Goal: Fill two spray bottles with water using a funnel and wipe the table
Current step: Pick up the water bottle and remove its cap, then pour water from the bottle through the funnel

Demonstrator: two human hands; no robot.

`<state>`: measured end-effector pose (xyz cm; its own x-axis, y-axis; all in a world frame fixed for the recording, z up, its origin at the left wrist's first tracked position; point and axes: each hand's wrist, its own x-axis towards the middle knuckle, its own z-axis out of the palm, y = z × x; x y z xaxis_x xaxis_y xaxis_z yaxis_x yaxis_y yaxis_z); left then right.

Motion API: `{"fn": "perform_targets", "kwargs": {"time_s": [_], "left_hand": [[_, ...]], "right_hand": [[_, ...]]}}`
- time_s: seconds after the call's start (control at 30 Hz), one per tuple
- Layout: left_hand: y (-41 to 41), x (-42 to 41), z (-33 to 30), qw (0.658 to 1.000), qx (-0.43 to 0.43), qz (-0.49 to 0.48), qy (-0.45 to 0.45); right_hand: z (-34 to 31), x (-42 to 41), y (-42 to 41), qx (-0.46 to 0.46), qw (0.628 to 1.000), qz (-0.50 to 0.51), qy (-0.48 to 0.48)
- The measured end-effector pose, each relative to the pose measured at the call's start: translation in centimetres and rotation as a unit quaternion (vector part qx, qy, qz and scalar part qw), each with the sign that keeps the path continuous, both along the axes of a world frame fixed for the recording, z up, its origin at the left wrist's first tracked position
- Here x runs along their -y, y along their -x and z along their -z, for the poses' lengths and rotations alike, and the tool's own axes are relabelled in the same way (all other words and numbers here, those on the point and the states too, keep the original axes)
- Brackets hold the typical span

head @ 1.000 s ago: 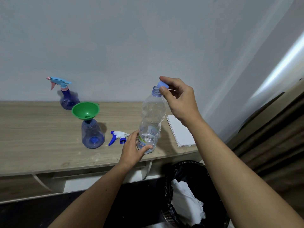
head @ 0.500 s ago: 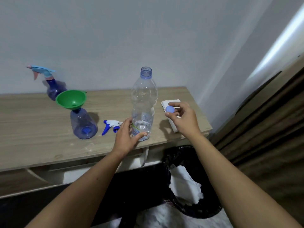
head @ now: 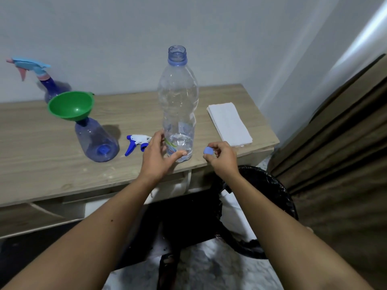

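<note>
A tall clear water bottle (head: 179,97) stands uncapped near the table's front edge, with a little water at its bottom. My left hand (head: 159,155) grips its base. My right hand (head: 219,155) pinches the blue bottle cap (head: 208,151) just right of the bottle, above the table edge. A green funnel (head: 70,105) sits in the neck of an open blue spray bottle (head: 96,141). Its blue-and-white sprayer head (head: 136,141) lies on the table beside it. A second spray bottle (head: 45,84) with its light blue sprayer on stands at the back left by the wall.
A folded white cloth (head: 229,123) lies at the right end of the wooden table (head: 41,164). A black bin (head: 270,208) lined with a bag and holding white paper stands on the floor below the table's right corner. Brown curtains (head: 339,143) hang at the right.
My right hand took the cap off the bottle's neck and brought it down to the table's front edge, right of the bottle. My left hand kept hold of the base.
</note>
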<state>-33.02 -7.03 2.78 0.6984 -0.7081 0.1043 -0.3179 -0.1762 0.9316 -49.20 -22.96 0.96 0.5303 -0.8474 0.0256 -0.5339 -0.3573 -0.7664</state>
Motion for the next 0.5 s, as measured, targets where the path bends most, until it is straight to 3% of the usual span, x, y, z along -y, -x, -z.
{"fn": "perform_targets", "kwargs": {"time_s": [0.5], "left_hand": [[0.3, 0.0, 0.0, 1.0, -0.01, -0.003, 0.002]], "right_hand": [[-2.2, -0.3, 0.4, 0.049, 0.998, -0.002, -0.032]]}}
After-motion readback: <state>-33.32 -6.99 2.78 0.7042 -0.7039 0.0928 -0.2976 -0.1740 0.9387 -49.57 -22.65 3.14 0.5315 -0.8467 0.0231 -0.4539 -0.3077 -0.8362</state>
